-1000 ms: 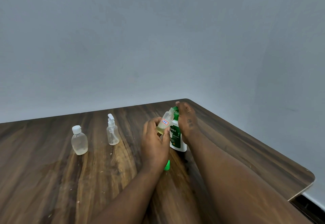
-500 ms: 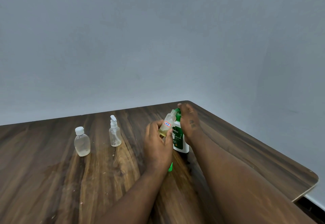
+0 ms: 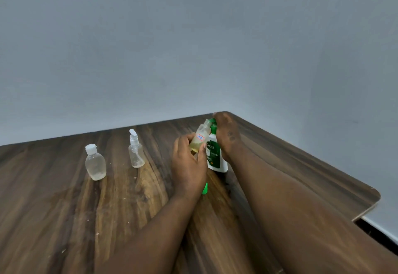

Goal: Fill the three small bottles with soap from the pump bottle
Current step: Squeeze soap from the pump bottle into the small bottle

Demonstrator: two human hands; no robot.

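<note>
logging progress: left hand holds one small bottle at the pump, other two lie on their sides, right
No: the head view shows the capped bottle and spray bottle standing upright. The left hand holds one small bottle at the pump bottle.
</note>
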